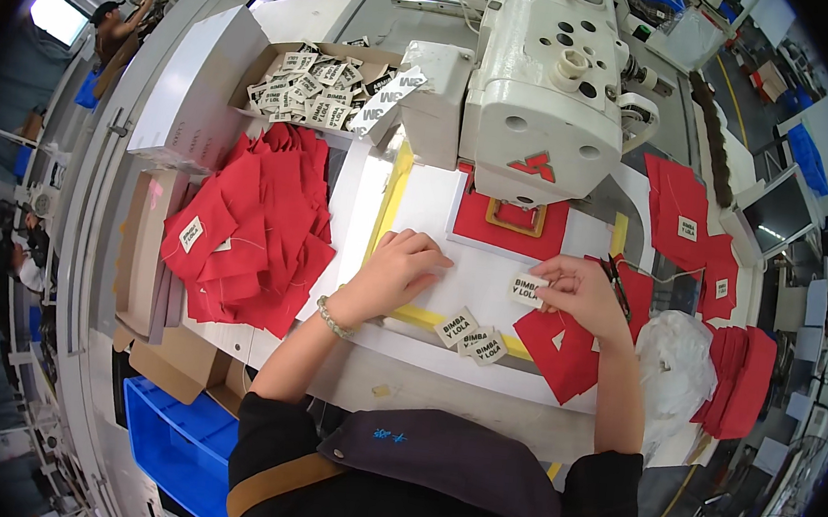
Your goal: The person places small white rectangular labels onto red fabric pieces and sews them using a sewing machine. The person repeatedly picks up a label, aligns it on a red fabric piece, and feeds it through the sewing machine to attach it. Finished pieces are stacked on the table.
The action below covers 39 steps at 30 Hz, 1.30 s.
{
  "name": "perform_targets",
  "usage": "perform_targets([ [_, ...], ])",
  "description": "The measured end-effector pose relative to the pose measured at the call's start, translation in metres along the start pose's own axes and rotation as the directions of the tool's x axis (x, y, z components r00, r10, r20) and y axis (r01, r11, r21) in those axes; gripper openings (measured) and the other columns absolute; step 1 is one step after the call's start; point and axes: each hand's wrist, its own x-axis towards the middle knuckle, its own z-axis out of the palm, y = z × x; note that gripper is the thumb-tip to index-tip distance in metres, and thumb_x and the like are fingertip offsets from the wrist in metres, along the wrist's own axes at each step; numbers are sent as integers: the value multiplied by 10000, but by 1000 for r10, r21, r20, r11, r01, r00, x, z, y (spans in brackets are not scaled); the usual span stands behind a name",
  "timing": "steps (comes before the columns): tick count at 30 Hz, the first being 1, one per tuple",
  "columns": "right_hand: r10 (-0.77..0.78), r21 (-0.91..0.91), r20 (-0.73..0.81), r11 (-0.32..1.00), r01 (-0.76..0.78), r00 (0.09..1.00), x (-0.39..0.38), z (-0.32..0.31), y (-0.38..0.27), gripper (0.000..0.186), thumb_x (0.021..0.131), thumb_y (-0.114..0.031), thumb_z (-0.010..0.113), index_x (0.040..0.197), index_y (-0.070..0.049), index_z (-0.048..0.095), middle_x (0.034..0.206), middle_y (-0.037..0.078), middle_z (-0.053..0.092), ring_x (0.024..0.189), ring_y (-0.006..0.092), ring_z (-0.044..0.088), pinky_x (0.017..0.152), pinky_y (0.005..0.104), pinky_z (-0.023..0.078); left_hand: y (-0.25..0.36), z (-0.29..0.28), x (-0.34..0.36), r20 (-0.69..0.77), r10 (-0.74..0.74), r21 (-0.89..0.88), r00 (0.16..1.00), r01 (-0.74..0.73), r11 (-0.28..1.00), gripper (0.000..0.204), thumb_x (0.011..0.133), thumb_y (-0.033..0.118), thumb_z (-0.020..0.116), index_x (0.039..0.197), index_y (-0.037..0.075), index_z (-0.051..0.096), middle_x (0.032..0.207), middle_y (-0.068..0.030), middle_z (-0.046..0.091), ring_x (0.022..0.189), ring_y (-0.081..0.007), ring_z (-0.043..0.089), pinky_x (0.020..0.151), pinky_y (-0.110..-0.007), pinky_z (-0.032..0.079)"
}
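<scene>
My right hand point(574, 290) pinches a small white label point(526, 289) with dark lettering, just in front of the sewing machine point(537, 92). My left hand point(395, 270) rests on the white work plate point(418, 210), fingers bent and apart, with nothing visible in them. Under the machine head, a yellowish clamp frame point(538, 224) lies on a red fabric piece point(477, 217). Several loose labels point(456, 327) sit near the plate's front edge, between my hands. Beneath my right wrist is another red piece point(562, 365). Black-handled scissors point(617, 281) lie partly behind that hand.
A heap of red pieces point(265, 216) lies at left, below an open box of labels point(325, 88). Right of my arm are more red pieces point(673, 207), a clear plastic bag point(677, 370) and a red stack point(746, 381). A blue bin point(171, 444) stands lower left.
</scene>
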Motion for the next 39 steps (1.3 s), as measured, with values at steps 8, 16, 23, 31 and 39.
perform_targets([
  [8, -115, -451, 45, 884, 123, 992, -11, 48, 8, 251, 779, -46, 694, 1027, -6, 677, 853, 92, 597, 671, 176, 601, 628, 290, 481, -17, -24, 9, -33, 7, 188, 999, -1, 982, 263, 805, 129, 712, 1063, 102, 666, 1012, -41, 617, 985, -237, 576, 877, -373, 422],
  [16, -413, -646, -16, 699, 306, 910, -17, 54, 14, 239, 762, -80, 711, 997, -41, 683, 980, 85, 592, 914, 263, 601, 775, 341, 491, -113, -121, 70, -434, -129, 484, 891, 352, 801, 216, 766, 19, 651, 976, 63, 681, 891, -89, 670, 922, -276, 640, 803, -420, 474],
  [23, -420, -595, -97, 751, 286, 902, -17, 63, 13, 243, 764, -49, 716, 1005, -38, 693, 979, 101, 611, 935, 267, 606, 815, 345, 491, -165, -119, 133, -185, -201, 582, 962, 272, 766, 531, 696, 58, 689, 1211, 127, 580, 1099, -80, 657, 1134, -242, 583, 985, -397, 409],
  [31, -419, -553, -209, 796, 247, 884, -24, 60, 22, 254, 745, 1, 716, 997, -19, 692, 955, 108, 623, 844, 237, 626, 746, 315, 515, -200, -134, 139, -213, -143, 745, 966, 256, 616, 266, 661, 52, 750, 872, 143, 617, 858, 12, 660, 1004, -197, 606, 872, -379, 412],
  [39, -443, -486, -257, 828, 281, 859, -26, 65, 22, 261, 734, 55, 702, 987, -9, 692, 917, 98, 627, 764, 183, 616, 688, 274, 503, -195, -146, 104, -330, -147, 730, 933, 351, 586, 143, 700, 81, 683, 796, 163, 751, 928, -37, 610, 1013, -217, 570, 879, -364, 417],
])
